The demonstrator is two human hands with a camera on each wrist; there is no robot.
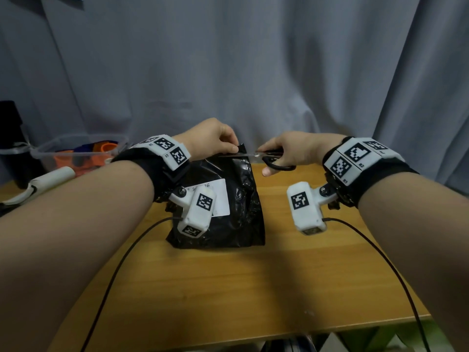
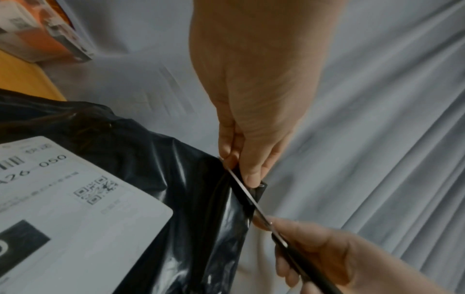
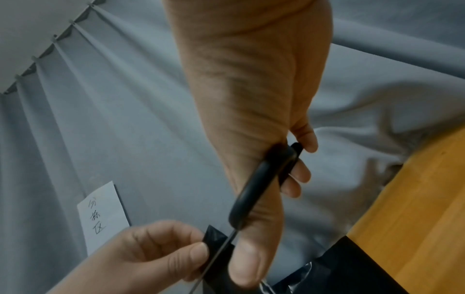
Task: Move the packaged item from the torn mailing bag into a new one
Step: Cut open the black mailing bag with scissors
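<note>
A black plastic mailing bag (image 1: 236, 199) with a white shipping label (image 1: 220, 196) lies on the wooden table (image 1: 291, 262), its far end lifted. My left hand (image 1: 215, 141) pinches the bag's top edge (image 2: 260, 191) between thumb and fingers. My right hand (image 1: 286, 151) grips black-handled scissors (image 1: 276, 161), fingers through the loops (image 3: 266, 175). The scissor blades (image 2: 249, 195) lie closed across the bag's top strip, just under my left fingertips. The bag's contents are hidden.
A clear plastic bin (image 1: 76, 153) with orange and blue items stands at the back left, beside a white roll (image 1: 50, 179) and a dark object (image 1: 10, 138). Grey curtain (image 1: 253, 72) hangs behind the table. Wrist-camera cables (image 1: 380, 255) trail over the tabletop.
</note>
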